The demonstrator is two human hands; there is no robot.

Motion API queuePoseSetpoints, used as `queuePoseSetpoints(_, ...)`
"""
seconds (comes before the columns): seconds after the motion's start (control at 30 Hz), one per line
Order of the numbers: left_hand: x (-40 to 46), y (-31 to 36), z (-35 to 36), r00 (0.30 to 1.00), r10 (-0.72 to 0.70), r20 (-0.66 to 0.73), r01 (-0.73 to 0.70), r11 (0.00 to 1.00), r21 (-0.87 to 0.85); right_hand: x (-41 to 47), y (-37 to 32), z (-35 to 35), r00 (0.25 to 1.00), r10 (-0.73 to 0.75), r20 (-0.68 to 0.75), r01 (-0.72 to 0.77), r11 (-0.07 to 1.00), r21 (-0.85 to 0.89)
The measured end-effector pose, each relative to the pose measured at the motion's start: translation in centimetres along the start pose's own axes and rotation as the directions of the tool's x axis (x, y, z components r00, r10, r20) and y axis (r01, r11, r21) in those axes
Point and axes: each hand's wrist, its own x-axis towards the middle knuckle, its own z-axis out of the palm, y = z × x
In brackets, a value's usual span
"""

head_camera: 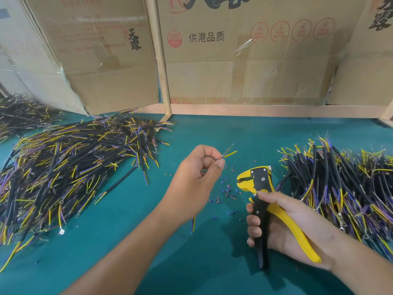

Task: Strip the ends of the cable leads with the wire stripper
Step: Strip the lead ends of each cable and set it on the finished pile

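- Cardboard boxes [244, 60] wall the top of the frame behind a green mat [191, 262].
- Cable heaps: left pile [70, 171], right pile [340, 188].
- Lower right, right hand [285, 228] grips the wire stripper [258, 188], head pointing up-left.
- Centre, left hand [195, 184] pinches one cable lead [228, 154], ends past the fingertips [220, 165].
- Insulation scraps [227, 190] lie between the hands.

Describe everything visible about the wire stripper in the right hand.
The wire stripper is a pistol-shaped hand tool with a yellow body, a black plate with silvery rivets on its head, one black handle and one yellow handle, seemingly plastic over metal. The right hand grips both handles, which stand spread apart. Its head points up and left, above the green table and the scattered insulation bits. No lead sits in it.
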Motion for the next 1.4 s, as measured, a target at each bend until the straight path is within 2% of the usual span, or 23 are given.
queuePoseSetpoints(0.23, -0.1, 0.1, -0.2, 0.995, 0.094, 0.046, -0.095, 0.995, 0.02, 0.5, 0.2, -1.4, 0.994, 0.009, 0.107, -0.008, 1.0, -0.011)
queuePoseSetpoints(0.53, -0.4, 0.3, -0.1, 0.988, 0.126, 0.09, -0.126, 0.992, -0.001, 0.4, 0.2, -1.5, 0.994, 0.018, 0.108, -0.018, 1.0, 0.001)
queuePoseSetpoints(0.8, -0.3, 1.1, 0.2, 0.999, 0.04, 0.038, -0.034, 0.989, -0.143, 0.0, 0.1, -0.2, 1.0, -0.003, 0.01, 0.003, 1.0, 0.003)
queuePoseSetpoints(0.93, -0.4, 1.3, 0.1, 1.0, 0.02, -0.003, -0.02, 0.99, -0.138, 0.0, 0.0, -0.2, 1.0, -0.006, 0.024, 0.005, 1.0, 0.01)
queuePoseSetpoints(1.4, -0.5, 1.6, 0.1, 1.0, 0.024, -0.002, -0.024, 0.994, -0.106, 0.5, 0.2, -0.9, 0.997, 0.0, 0.072, 0.001, 1.0, -0.003)
